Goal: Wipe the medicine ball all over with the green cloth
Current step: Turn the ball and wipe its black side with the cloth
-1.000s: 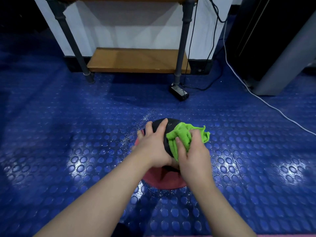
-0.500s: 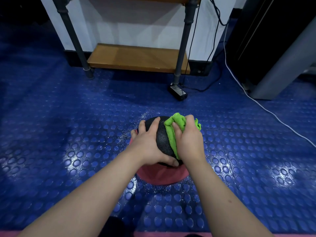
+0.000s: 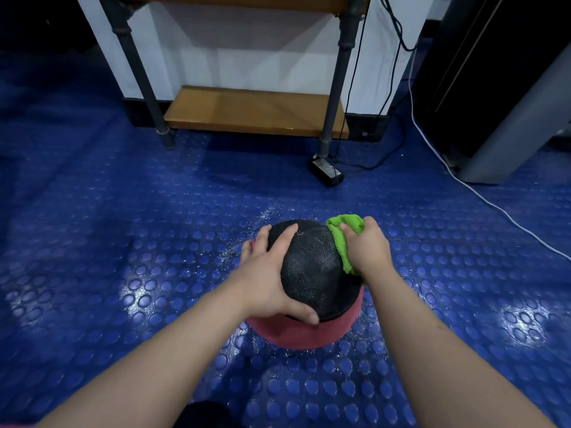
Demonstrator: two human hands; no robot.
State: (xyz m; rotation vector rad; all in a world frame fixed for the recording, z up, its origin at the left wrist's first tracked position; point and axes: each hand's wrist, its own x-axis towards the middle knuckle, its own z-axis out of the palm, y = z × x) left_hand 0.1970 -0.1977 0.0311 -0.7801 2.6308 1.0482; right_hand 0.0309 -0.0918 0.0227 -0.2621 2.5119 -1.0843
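Note:
The black textured medicine ball [image 3: 312, 267] sits on a red round cloth pad [image 3: 304, 333] on the blue studded floor. My left hand [image 3: 272, 273] wraps the ball's left side, fingers over the top and thumb curled under its near edge. My right hand [image 3: 366, 247] grips the bunched green cloth [image 3: 341, 239] and presses it against the ball's right side. The far and lower parts of the ball are hidden.
A wooden low shelf [image 3: 253, 111] on grey pipe legs stands ahead. A black power adapter [image 3: 327, 171] with cables lies by its right leg. A white cable [image 3: 482, 196] runs across the floor at right, beside a dark cabinet [image 3: 500, 88].
My right hand has slid the green cloth from the ball's top front round to its right side. More bare black surface now shows between my hands. My left hand stays holding the ball.

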